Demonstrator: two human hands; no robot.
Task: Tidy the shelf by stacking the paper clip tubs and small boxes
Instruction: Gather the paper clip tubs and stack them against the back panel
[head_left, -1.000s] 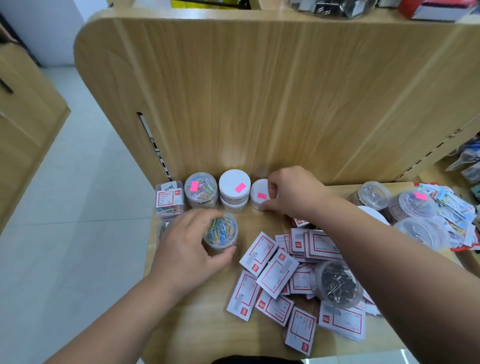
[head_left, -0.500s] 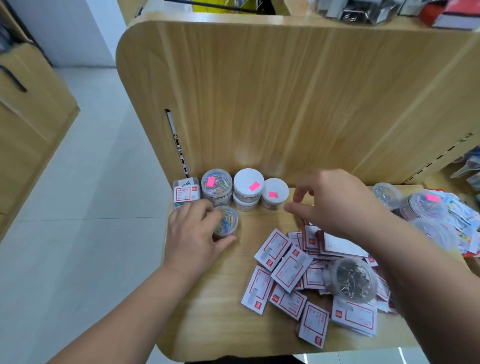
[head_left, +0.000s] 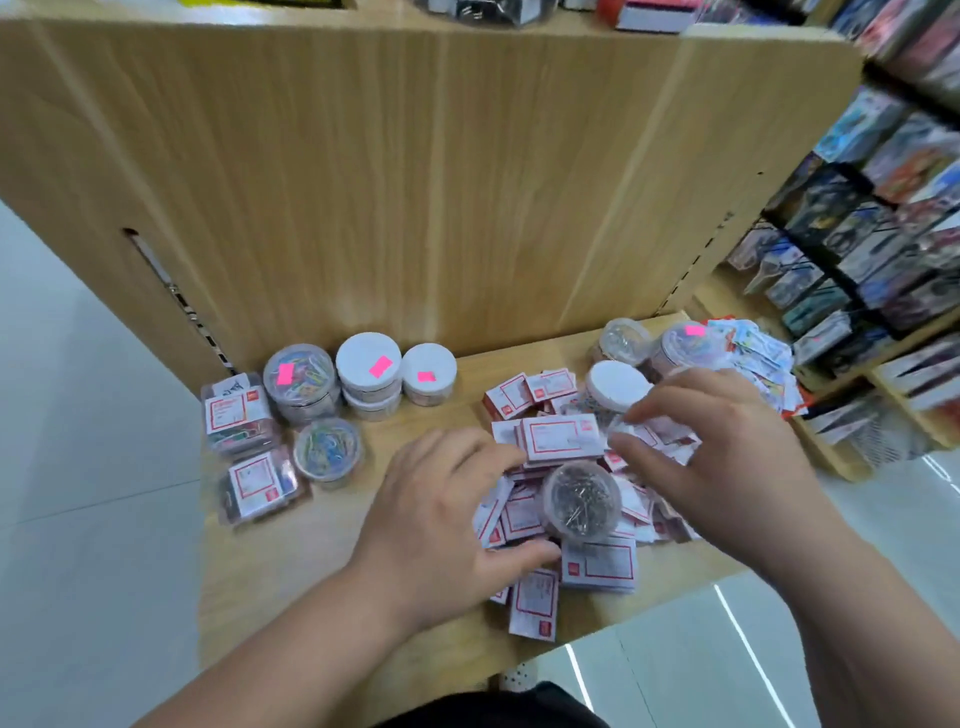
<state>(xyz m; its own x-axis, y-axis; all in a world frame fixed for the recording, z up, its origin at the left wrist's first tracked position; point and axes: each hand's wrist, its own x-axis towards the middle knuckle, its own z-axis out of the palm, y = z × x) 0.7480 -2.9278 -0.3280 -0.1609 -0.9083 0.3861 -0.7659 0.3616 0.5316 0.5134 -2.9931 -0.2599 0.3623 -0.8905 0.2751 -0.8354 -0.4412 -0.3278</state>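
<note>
Paper clip tubs (head_left: 298, 382) stand grouped at centre left (one pair stacked). Small boxes (head_left: 561, 436) lie scattered at centre, unstacked. Left hand (head_left: 447, 519) and right hand (head_left: 727, 467) spread over them, both released.

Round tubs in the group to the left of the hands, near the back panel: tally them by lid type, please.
Clear-lidded tubs of coloured paper clips: 2
White-lidded tubs: 3, one stacked on another
Total: 5
</note>
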